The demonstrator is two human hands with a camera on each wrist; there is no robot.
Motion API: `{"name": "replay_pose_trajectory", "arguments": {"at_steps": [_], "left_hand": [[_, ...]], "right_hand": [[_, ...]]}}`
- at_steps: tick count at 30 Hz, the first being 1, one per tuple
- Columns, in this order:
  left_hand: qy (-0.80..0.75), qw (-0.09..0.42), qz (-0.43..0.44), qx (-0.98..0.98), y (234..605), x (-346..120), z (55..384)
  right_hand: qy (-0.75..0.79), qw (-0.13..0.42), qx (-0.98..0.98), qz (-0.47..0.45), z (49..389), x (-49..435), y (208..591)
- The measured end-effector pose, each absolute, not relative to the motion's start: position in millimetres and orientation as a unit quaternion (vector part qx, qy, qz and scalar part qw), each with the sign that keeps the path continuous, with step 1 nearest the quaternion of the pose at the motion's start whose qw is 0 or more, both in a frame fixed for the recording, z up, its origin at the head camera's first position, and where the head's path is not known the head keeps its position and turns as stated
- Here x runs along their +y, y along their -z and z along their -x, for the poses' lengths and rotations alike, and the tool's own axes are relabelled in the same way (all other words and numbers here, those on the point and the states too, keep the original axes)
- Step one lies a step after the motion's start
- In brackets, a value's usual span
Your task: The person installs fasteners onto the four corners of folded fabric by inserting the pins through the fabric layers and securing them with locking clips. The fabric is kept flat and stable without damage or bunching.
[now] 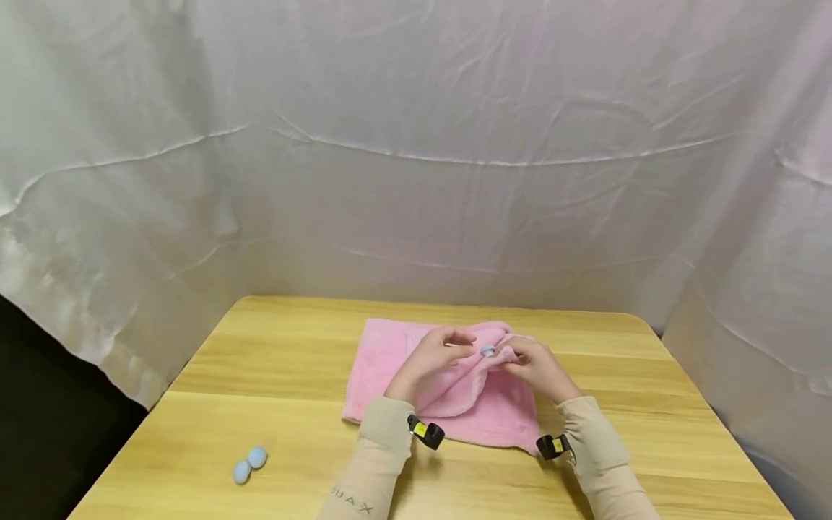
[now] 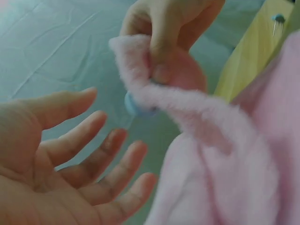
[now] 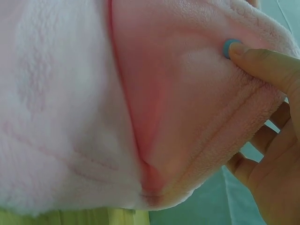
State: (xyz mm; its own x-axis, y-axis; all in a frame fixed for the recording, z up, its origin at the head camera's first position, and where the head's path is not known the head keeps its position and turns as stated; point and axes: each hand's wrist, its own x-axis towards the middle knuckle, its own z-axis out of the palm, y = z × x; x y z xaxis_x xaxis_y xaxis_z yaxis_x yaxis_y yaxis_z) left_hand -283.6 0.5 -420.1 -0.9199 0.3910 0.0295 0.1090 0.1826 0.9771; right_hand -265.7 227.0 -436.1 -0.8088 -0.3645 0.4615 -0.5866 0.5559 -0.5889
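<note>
A pink plush blanket (image 1: 383, 361) lies on the table, one corner lifted and folded back. My right hand (image 1: 536, 367) pinches that raised corner. In the right wrist view the thumb (image 3: 262, 65) presses a small blue round fastener (image 3: 228, 48) against the cloth. A pale blue rounded part (image 2: 135, 105) shows by the fabric edge in the left wrist view. My left hand (image 1: 437, 357) is just left of the fastener, apart from it, with fingers spread and slightly bent. It holds nothing.
Two light blue round pieces (image 1: 250, 464) sit side by side at the table's front left. A small blue-headed piece with thin metal prongs (image 2: 278, 18) appears over the wood in the left wrist view. Pale curtains (image 1: 455, 202) surround the wooden table (image 1: 292, 347).
</note>
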Motion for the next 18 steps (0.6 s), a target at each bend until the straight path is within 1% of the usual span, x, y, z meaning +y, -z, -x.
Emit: {"name": "replay_pose_trajectory", "arguments": {"at_steps": [4, 7, 14, 18], "left_hand": [[-0.561, 0.101, -0.227, 0.789, 415, -10, 282], [-0.535, 0.09, -0.25, 0.802, 411, -11, 276], [-0.525, 0.065, -0.238, 0.815, 409, 9, 265], [-0.477, 0.043, -0.255, 0.84, 408, 18, 263]], "right_hand": [[-0.382, 0.141, -0.87, -0.276, 268, 225, 438], [-0.385, 0.138, -0.868, -0.281, 269, 221, 439], [-0.398, 0.122, -0.868, -0.27, 268, 223, 440], [-0.396, 0.125, -0.871, -0.264, 266, 226, 439]]}}
